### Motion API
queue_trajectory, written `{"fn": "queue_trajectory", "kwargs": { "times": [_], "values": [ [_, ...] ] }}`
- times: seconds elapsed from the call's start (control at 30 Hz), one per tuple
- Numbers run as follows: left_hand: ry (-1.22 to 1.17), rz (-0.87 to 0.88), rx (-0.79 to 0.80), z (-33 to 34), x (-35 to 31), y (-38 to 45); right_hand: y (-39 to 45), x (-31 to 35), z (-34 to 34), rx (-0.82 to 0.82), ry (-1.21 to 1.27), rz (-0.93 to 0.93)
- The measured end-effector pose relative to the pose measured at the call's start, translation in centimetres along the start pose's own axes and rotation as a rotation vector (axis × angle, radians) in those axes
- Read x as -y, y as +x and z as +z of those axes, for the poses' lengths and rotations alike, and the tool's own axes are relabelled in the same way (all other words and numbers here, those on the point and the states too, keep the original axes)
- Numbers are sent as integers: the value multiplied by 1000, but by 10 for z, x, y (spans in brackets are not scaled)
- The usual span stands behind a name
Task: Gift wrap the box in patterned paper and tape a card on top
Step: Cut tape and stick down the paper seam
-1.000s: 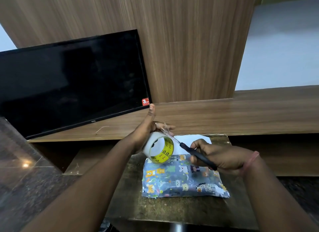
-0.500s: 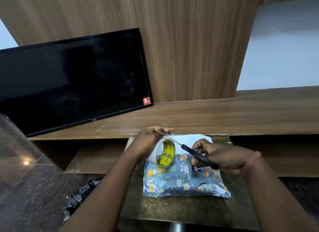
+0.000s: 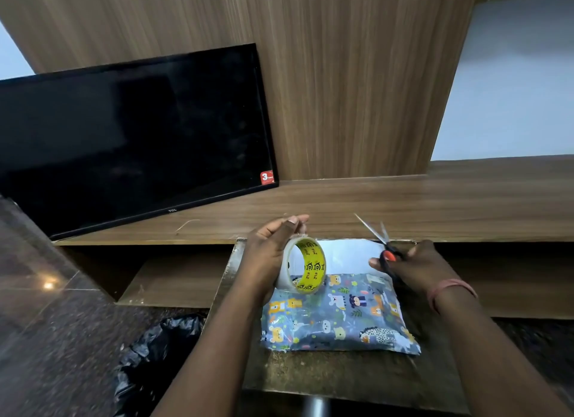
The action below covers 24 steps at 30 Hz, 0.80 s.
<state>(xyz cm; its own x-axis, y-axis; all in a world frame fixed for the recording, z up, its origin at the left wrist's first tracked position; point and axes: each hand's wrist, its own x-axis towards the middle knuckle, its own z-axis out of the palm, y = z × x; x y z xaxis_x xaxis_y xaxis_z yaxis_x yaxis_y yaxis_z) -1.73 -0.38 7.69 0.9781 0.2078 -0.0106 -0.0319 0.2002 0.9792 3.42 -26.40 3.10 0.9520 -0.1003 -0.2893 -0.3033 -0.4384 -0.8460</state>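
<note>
The left hand (image 3: 270,255) curls round the tape roll (image 3: 306,265) to hold it up ready, the wrapped box (image 3: 338,317) lies flat on the little table (image 3: 310,376) (white card (image 3: 351,255) just behind it), and the right hand (image 3: 413,264) grips the scissors (image 3: 380,241), blades apart, for snipping tape.

The left hand (image 3: 267,258) grips a tape roll (image 3: 302,269), thumb raised. The right hand (image 3: 413,266) holds scissors (image 3: 380,241), blades parted, pointing away; both forearms extend forward.

Small table (image 3: 341,376), wrapped box (image 3: 338,320), white card (image 3: 351,256)
</note>
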Motion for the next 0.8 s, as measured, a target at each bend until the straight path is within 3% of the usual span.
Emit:
{"fn": "queue_trajectory", "kwargs": {
  "times": [0.1, 0.2, 0.57, 0.8],
  "values": [
    [-39, -39, 21, 4, 1, 0, 3, -14, -10, -163, -269, 76],
    [-71, -66, 32, 6, 1, 1, 0, -15, -9, -187, -447, 53],
    [-136, -165, 3, 9, -7, -4, 5, 6, -4, -78, -619, 136],
    [-89, -74, 21, 9, -12, -12, 12, -8, 5, -71, -595, 157]
  ]
}}
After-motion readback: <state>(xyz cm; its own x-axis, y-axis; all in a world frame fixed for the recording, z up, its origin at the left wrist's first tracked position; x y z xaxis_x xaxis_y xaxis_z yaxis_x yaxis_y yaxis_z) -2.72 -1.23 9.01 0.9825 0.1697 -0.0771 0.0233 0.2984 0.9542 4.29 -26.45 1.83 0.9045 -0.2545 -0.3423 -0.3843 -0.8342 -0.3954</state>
